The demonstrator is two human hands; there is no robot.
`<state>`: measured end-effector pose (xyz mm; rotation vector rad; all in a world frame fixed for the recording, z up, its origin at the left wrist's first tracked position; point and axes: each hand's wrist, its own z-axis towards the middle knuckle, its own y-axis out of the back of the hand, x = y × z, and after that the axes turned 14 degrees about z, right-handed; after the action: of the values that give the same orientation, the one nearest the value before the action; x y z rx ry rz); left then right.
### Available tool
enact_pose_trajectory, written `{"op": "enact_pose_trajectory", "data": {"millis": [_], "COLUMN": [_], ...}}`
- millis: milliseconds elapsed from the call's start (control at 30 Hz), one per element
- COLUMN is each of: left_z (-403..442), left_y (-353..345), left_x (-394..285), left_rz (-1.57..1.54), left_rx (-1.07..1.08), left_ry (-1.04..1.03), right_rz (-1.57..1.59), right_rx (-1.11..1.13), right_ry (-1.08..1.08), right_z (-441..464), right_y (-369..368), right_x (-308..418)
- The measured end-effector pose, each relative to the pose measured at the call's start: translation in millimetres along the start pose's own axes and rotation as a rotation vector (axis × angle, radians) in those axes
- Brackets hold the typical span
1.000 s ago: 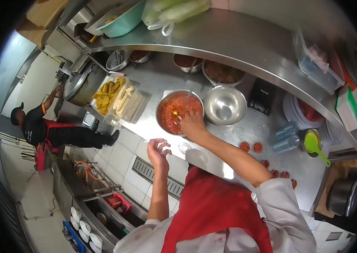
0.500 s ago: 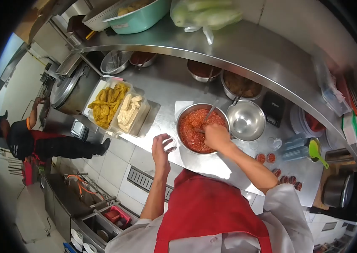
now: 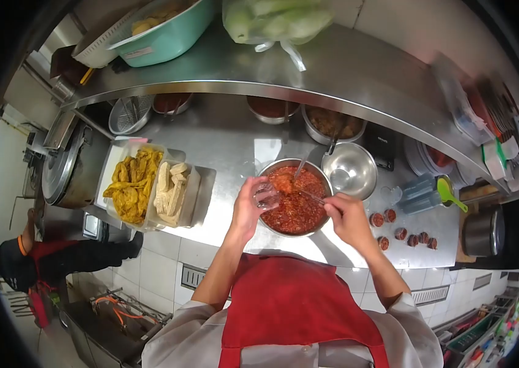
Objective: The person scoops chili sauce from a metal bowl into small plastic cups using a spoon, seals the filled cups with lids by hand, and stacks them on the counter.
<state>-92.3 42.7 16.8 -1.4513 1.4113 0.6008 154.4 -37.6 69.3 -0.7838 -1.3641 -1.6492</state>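
Observation:
My left hand [image 3: 246, 211] is closed around a small clear plastic cup [image 3: 265, 195], tilted at the left side of a metal bowl [image 3: 294, 233]. Chunky red sauce [image 3: 296, 216] fills much of this bowl. My right hand [image 3: 346, 216] grips a spoon [image 3: 313, 197] by its handle from the right. A heap of sauce on the spoon's end is at the cup's mouth, over the bowl. A second utensil [image 3: 301, 164] leans against the bowl's far rim. Several small filled cups [image 3: 401, 233] stand on the table to the right.
An empty metal bowl [image 3: 349, 172] sits close on the right. Plastic tubs hold yellow pieces [image 3: 129, 190] and pale strips [image 3: 171, 193] on the left. A steel shelf [image 3: 333, 67] overhangs the back. Another person [image 3: 20, 260] stands at far left.
My left hand has brought the cup right, to the bowl. My right hand has drawn back to the bowl's right side, lifting a spoonful of sauce. The whole view has shifted.

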Motion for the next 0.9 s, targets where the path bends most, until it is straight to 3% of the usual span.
{"op": "enact_pose_trajectory", "data": {"millis": [100,300,533,633,667,767,900], "left_z": [13.5,29.5,20.1,14.8,10.1,3.7,-3.3], "left_y": [-6.6,-8.6,-2.7,23.0,28.3,49.8,58.0], "left_x": [0.9,9.0,8.3,10.2,8.5,10.1,11.1], "left_rz": [-0.044,-0.114,-0.123,-0.130,-0.129,-0.167,-0.129], "left_rx": [0.063,0.188,0.016,0.011,-0.033,-0.031,-0.116], "left_ry": [0.016,0.024,-0.055,-0.080,-0.077,-0.080,-0.096], "right_rz": [-0.355,-0.413,0.194,0.294,0.202,-0.403,-0.646], "right_rx": [-0.021,-0.113,-0.156,-0.079,-0.078,-0.017,0.170], "right_ry": [0.124,0.187,-0.186,-0.361,-0.340,0.031,0.025], "right_z": [-16.5,-20.3,-12.1,-3.3,0.2,11.0,19.4], "right_y": [-24.5,-33.6,-12.6,-12.2,-16.3,-39.3,-78.1], "right_x": [0.9,2.8,-3.9,-34.8,-41.6,-45.2,-59.5]}}
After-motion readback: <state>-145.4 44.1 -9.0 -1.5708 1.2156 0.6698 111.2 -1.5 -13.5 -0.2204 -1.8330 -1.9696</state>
